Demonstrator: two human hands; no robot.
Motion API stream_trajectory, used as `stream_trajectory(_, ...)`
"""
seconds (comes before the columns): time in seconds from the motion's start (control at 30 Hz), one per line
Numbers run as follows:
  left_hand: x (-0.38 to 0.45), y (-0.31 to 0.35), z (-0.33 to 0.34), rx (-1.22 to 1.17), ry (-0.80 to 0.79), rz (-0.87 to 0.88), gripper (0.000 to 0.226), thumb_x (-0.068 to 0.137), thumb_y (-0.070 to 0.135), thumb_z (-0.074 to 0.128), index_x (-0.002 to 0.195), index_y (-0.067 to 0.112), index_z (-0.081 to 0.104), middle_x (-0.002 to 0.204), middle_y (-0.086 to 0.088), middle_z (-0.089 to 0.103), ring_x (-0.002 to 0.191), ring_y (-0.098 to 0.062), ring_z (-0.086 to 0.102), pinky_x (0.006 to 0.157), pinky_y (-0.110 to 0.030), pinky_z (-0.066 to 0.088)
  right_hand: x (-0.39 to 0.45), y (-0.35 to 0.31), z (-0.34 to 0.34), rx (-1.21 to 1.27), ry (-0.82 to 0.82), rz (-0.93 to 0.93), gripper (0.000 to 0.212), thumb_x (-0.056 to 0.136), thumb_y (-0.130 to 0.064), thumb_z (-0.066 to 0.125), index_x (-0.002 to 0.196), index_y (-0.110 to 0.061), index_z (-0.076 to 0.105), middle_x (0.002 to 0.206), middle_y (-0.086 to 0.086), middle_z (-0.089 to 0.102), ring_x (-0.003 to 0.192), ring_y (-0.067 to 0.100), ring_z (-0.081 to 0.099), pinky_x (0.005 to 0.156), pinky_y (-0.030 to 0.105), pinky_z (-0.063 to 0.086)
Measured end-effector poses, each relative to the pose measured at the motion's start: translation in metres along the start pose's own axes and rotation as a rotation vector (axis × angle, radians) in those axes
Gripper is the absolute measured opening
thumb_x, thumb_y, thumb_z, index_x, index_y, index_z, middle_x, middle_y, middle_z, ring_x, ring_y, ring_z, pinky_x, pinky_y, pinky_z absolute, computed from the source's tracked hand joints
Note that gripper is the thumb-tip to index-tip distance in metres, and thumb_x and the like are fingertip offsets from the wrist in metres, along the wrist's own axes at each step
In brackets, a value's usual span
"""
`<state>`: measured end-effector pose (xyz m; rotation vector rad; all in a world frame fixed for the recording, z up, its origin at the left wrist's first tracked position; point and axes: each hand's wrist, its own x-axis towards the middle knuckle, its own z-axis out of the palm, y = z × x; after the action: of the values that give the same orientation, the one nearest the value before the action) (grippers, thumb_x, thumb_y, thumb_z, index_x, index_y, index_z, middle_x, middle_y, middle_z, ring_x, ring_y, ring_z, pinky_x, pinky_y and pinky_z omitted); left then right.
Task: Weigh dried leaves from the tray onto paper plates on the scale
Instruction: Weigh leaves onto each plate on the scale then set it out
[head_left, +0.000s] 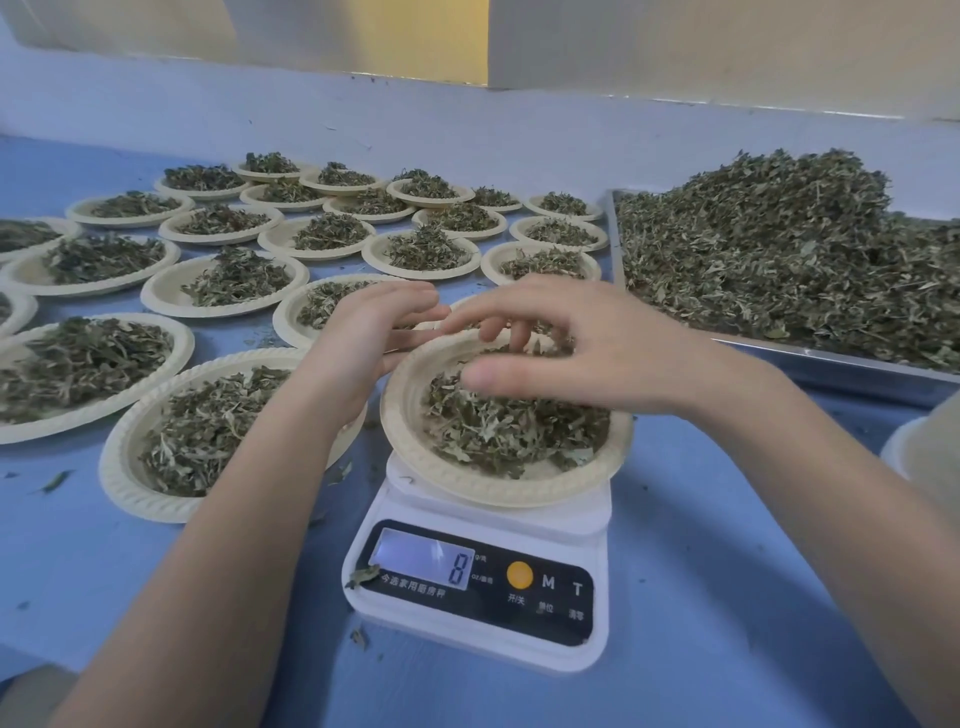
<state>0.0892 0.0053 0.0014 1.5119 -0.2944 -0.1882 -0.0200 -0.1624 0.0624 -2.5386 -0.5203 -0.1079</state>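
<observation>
The right hand (566, 338) covers the far part of the plate (415, 441) on the scale (478, 582), and its blurred fingertips hide whether they pinch any leaves. The left hand (374, 332) hides part of a plate behind it. The tray (831, 364) runs off the right edge. Small print beside the scale's display (423, 558) is unreadable.

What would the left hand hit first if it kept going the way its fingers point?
Probably the right hand: the left hand points right, fingertips almost meeting it above the plate on the scale. Depth is unclear.
</observation>
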Motion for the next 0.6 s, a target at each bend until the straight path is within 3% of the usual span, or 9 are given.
stream_trajectory(0.1,0.0,0.0,0.0,-0.018,0.001,-0.012,0.015,0.088,0.02,0.058,0.101,0.017,0.065,0.092,0.001,0.074,0.08,-0.012,0.07,0.083,-0.036,0.051,-0.002,-0.01,0.007,-0.263,-0.122,-0.103,0.044,0.072,-0.062,0.067,0.114,-0.054,0.056,0.103,-0.016,0.047,0.088,-0.005,0.043,0.078,0.008,0.03)
stream_trajectory(0.23,0.0,0.0,-0.001,-0.039,0.003,-0.031,0.016,0.088,0.021,0.059,0.102,0.015,0.064,0.099,-0.003,0.073,0.083,-0.015,0.07,0.087,-0.039,0.052,-0.004,-0.017,0.008,-0.357,-0.145,-0.154,0.03,0.08,-0.042,0.07,0.109,-0.042,0.065,0.091,-0.012,0.048,0.076,-0.022,0.039,0.069,0.0,0.029)
stream_trajectory(0.33,0.0,0.0,-0.001,-0.03,-0.002,-0.027,0.016,0.088,0.022,0.059,0.101,0.017,0.064,0.099,-0.002,0.074,0.083,-0.014,0.07,0.086,-0.037,0.052,-0.003,-0.016,0.008,-0.385,-0.146,-0.132,0.021,0.082,-0.028,0.068,0.102,-0.034,0.07,0.091,-0.009,0.057,0.069,-0.015,0.043,0.067,0.004,0.033)
stream_trajectory(0.47,0.002,0.0,-0.001,-0.039,0.003,-0.033,0.015,0.088,0.022,0.059,0.101,0.017,0.064,0.097,0.0,0.074,0.08,-0.012,0.071,0.079,-0.034,0.052,0.0,-0.012,0.004,-0.257,-0.02,-0.094,0.017,0.078,-0.017,0.069,0.089,-0.028,0.075,0.076,-0.015,0.064,0.066,-0.004,0.054,0.068,0.006,0.04)
stream_trajectory(0.6,0.002,-0.001,-0.002,-0.043,0.003,-0.039,0.016,0.088,0.021,0.059,0.102,0.016,0.064,0.094,0.001,0.074,0.075,-0.011,0.07,0.079,-0.034,0.052,0.001,0.001,-0.005,0.112,0.226,0.014,0.017,0.078,-0.009,0.071,0.081,-0.026,0.073,0.073,-0.007,0.072,0.064,0.005,0.064,0.07,0.017,0.052)
